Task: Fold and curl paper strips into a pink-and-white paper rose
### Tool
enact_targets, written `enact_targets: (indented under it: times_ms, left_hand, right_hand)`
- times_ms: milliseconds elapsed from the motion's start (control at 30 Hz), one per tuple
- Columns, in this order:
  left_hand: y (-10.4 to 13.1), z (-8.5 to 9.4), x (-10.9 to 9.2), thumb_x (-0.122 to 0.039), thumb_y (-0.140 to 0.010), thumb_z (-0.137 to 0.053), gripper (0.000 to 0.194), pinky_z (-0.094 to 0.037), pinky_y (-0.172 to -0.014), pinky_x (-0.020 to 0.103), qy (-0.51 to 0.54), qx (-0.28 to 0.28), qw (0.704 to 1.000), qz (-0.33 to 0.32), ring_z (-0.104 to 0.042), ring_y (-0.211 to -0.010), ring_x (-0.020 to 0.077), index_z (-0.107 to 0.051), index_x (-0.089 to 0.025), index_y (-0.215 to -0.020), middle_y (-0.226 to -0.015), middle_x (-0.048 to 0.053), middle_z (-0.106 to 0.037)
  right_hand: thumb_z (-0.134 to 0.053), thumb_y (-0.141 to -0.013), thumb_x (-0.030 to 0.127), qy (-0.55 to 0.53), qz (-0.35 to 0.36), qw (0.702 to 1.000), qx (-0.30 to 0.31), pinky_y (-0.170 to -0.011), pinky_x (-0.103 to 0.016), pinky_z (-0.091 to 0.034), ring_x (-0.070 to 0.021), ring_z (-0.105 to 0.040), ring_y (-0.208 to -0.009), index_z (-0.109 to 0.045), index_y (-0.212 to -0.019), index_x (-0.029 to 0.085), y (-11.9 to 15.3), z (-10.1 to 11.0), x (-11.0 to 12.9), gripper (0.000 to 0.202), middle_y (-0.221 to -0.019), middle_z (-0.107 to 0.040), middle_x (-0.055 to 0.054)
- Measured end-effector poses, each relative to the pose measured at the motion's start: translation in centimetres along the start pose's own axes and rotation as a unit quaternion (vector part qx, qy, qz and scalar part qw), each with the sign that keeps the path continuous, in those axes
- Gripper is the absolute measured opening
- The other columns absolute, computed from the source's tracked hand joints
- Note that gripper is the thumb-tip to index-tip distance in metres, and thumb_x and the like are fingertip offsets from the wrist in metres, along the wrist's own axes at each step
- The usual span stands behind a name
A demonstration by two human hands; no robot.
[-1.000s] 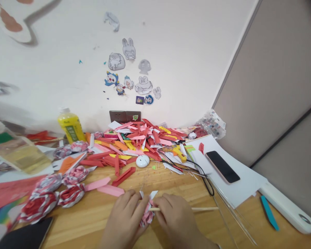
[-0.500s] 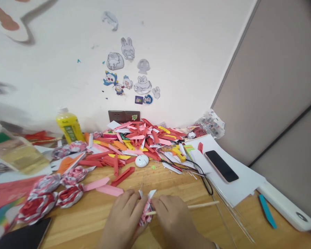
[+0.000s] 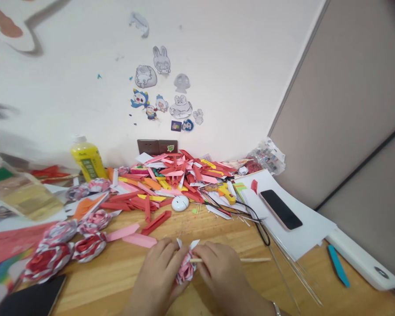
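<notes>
A pink and white folded-paper flower is between my hands at the front of the wooden table. My left hand is closed around the flower's left side. My right hand grips a thin wooden stick, whose near end reaches over the flower. Two white paper tips stand up from the flower's top. My right fingertips also touch its upper right edge. The palms and the flower's underside are hidden. Just beyond my left hand lie pink folded paper strips.
A heap of red, pink and yellow paper strips lies along the wall. Finished paper flowers sit at left, near a yellow bottle. At right are a yellow glue gun, a phone, thin wires and a teal cutter.
The stick has slid a little left and up, and its tip now sits higher over the flower. More of the flower's pink face shows. Both hands stay in nearly the same place.
</notes>
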State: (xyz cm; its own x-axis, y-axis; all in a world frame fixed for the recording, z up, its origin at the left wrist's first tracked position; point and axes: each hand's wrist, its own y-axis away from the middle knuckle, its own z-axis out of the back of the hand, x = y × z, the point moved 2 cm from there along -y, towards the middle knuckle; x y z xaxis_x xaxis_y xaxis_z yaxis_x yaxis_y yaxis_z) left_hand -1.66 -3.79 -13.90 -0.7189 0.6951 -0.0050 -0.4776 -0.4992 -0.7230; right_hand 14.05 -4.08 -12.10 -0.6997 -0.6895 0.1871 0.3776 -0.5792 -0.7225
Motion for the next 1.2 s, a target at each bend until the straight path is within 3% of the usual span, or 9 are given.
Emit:
enact_targets:
  times_ms: [200, 367, 567, 667, 800, 900, 1033, 1133, 1200]
  left_hand:
    - [1.0, -1.1, 0.7, -0.03, -0.074, -0.068, 0.043, -0.052, -0.076, 0.037, 0.127, 0.052, 0.986, 0.094, -0.057, -0.094, 0.0255, -0.058, -0.024, -0.115, -0.103, 0.01, -0.059]
    - [1.0, -1.1, 0.8, -0.032, -0.073, -0.07, 0.044, -0.053, -0.079, 0.037, 0.191, 0.063, 0.972, 0.121, -0.057, -0.096, 0.025, -0.058, -0.025, -0.115, -0.105, 0.01, -0.058]
    - [1.0, -0.9, 0.7, -0.042, -0.073, -0.07, 0.044, -0.053, -0.078, 0.038, 0.257, 0.049, 0.955, 0.141, -0.059, -0.096, 0.0255, -0.06, -0.026, -0.113, -0.104, 0.01, -0.06]
    - [1.2, -1.2, 0.8, -0.048, -0.073, -0.068, 0.049, -0.054, -0.079, 0.038, 0.273, 0.039, 0.95, 0.146, -0.061, -0.098, 0.0264, -0.058, -0.025, -0.116, -0.107, 0.011, -0.061]
    - [1.1, -1.3, 1.1, -0.054, -0.079, -0.06, 0.055, -0.055, -0.08, 0.038, 0.276, -0.011, 0.943, 0.187, -0.061, -0.104, 0.0271, -0.051, -0.024, -0.123, -0.113, 0.013, -0.061]
    - [1.1, -1.6, 1.4, -0.053, -0.081, -0.058, 0.057, -0.057, -0.076, 0.036, 0.37, -0.018, 0.896, 0.246, -0.065, -0.101, 0.0255, -0.045, -0.024, -0.129, -0.117, 0.014, -0.062]
    - [1.0, -2.1, 1.2, -0.056, -0.074, -0.064, 0.06, -0.056, -0.074, 0.033, 0.476, 0.004, 0.791, 0.383, -0.065, -0.099, 0.0272, -0.052, -0.022, -0.122, -0.117, 0.012, -0.064]
    - [0.5, -2.3, 0.8, -0.063, -0.07, -0.063, 0.071, -0.046, -0.042, 0.023, 0.503, 0.091, 0.714, 0.479, -0.064, -0.061, 0.0189, -0.051, -0.018, -0.123, -0.089, 0.008, -0.071]
    - [0.1, -2.1, 0.5, -0.068, -0.066, -0.064, 0.08, -0.039, -0.037, 0.021, 0.529, 0.118, 0.683, 0.491, -0.056, -0.047, 0.0138, -0.05, -0.015, -0.123, -0.07, 0.003, -0.068]
  right_hand:
    - [-0.034, -0.096, 0.025, -0.027, -0.079, 0.996, 0.041, -0.057, -0.024, -0.039, -0.0151, -0.062, -0.064, -0.064, -0.096, 0.017, -0.4, 0.4, -2.3, 0.031, -0.077, -0.07, -0.004]
    - [-0.04, -0.094, 0.023, -0.049, -0.077, 0.991, 0.102, -0.054, -0.021, -0.036, -0.0124, -0.058, -0.059, -0.063, -0.076, 0.019, -0.4, 0.3, -2.6, 0.029, -0.066, -0.065, 0.0]
    - [-0.032, -0.097, 0.028, -0.059, -0.037, 0.995, 0.067, -0.053, -0.022, -0.034, -0.012, -0.056, -0.057, -0.063, -0.094, 0.017, -0.8, 0.8, -2.0, 0.033, -0.071, -0.067, -0.002]
    - [-0.03, -0.098, 0.03, -0.041, 0.002, 0.998, 0.049, -0.052, -0.025, -0.031, -0.0132, -0.053, -0.055, -0.06, -0.083, 0.018, -0.6, 0.8, -1.9, 0.036, -0.064, -0.062, -0.001]
    - [-0.036, -0.096, 0.028, -0.024, 0.034, 0.999, -0.035, -0.053, -0.027, -0.03, -0.0143, -0.051, -0.054, -0.056, -0.082, 0.017, 0.1, 0.9, -1.7, 0.027, -0.064, -0.06, -0.002]
    - [-0.039, -0.095, 0.024, -0.026, 0.039, 0.997, -0.057, -0.055, -0.028, -0.031, -0.0153, -0.052, -0.057, -0.055, -0.086, 0.018, 0.5, 0.8, -1.4, 0.02, -0.066, -0.06, -0.003]
    - [-0.038, -0.095, 0.024, -0.039, 0.027, 0.997, -0.062, -0.054, -0.028, -0.029, -0.0156, -0.05, -0.056, -0.054, -0.086, 0.019, 0.6, 0.5, -1.4, 0.02, -0.066, -0.06, -0.001]
    - [-0.037, -0.095, 0.024, -0.015, 0.052, 0.996, -0.066, -0.052, -0.029, -0.026, -0.0163, -0.048, -0.054, -0.053, -0.085, 0.018, 0.6, 0.4, -1.4, 0.02, -0.063, -0.058, -0.001]
    - [-0.038, -0.094, 0.022, 0.002, 0.068, 0.995, -0.075, -0.052, -0.029, -0.027, -0.017, -0.048, -0.054, -0.053, -0.088, 0.017, 0.6, 0.4, -1.4, 0.017, -0.064, -0.058, -0.003]
